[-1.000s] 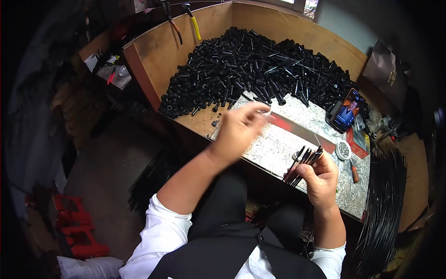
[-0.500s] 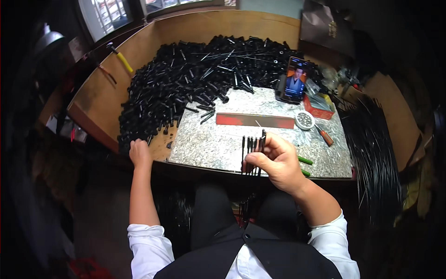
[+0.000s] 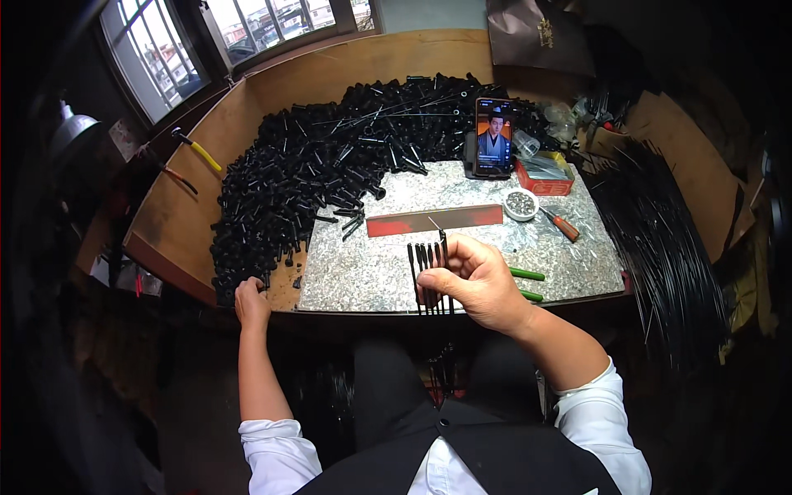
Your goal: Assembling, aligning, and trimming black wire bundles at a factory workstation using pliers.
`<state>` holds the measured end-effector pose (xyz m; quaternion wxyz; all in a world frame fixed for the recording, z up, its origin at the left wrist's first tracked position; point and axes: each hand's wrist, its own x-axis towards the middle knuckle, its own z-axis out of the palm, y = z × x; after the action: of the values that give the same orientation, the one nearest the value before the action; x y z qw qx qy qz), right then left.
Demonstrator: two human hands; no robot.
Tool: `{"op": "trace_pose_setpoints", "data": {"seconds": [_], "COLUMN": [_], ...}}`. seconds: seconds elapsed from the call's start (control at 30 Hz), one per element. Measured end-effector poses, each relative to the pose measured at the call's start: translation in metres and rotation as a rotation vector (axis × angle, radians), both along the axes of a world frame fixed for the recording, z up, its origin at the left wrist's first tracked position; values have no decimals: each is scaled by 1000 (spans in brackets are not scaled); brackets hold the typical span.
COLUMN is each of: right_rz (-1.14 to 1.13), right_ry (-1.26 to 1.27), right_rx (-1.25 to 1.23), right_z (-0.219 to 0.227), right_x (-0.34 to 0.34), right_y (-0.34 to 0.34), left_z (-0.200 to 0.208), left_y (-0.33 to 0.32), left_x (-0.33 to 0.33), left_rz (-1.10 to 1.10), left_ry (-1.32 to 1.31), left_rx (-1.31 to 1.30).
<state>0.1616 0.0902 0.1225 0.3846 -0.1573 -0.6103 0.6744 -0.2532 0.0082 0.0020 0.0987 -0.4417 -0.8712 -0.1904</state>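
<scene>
My right hand (image 3: 483, 289) is closed in a pinch on several thin black rods (image 3: 426, 256). They stand upright side by side between thumb and fingers, in front of a speckled stone slab (image 3: 338, 272). At the near left edge of a big heap of small black cylindrical parts (image 3: 280, 165), my left hand (image 3: 252, 301) has its fingers drawn together. Whatever they hold is too small or hidden to make out. Two green handles (image 3: 528, 273) show just beyond my right wrist, partly covered by the hand.
A red and brown bar (image 3: 433, 220) lies across the slab. Behind it stand a phone (image 3: 494, 140), a red box (image 3: 544, 183) and a white dish of small metal bits (image 3: 520, 204); a screwdriver (image 3: 561, 224) lies nearby. Long black rods (image 3: 660, 239) are heaped right; a yellow-handled hammer (image 3: 198, 150) rests left.
The view has shifted, showing more of the windows. My left hand's fingers have turned inward at the heap's edge. My right hand keeps its hold on the rods.
</scene>
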Motion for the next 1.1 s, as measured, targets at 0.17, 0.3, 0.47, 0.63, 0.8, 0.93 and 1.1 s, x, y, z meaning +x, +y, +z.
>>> {"op": "trace_pose_setpoints", "data": {"seconds": [0.17, 0.3, 0.47, 0.63, 0.8, 0.93, 1.1], "right_rz": [-6, 41, 95, 78, 108, 107, 118], "right_ry": [-4, -4, -3, -25, -9, -22, -4], "right_rx": [0, 14, -33, -25, -47, -10, -9], "right_z": [1, -1, -4, -5, -6, -8, -11], "right_x": [2, -4, -14, -16, -18, -15, -16], "right_y": [2, 3, 3, 4, 6, 10, 11], "left_z": [13, 42, 108, 123, 126, 130, 129], "left_y": [4, 25, 35, 37, 33, 31, 31], "left_x": [16, 53, 146, 194, 207, 212, 214], "left_rz": [-94, -372, -719, -1042, -1091, -1119, -1149], "left_ry": [41, -590, -1241, -1606, -1653, -1650, -1574], "left_rx": [158, 668, 777, 712, 666, 639, 624]}}
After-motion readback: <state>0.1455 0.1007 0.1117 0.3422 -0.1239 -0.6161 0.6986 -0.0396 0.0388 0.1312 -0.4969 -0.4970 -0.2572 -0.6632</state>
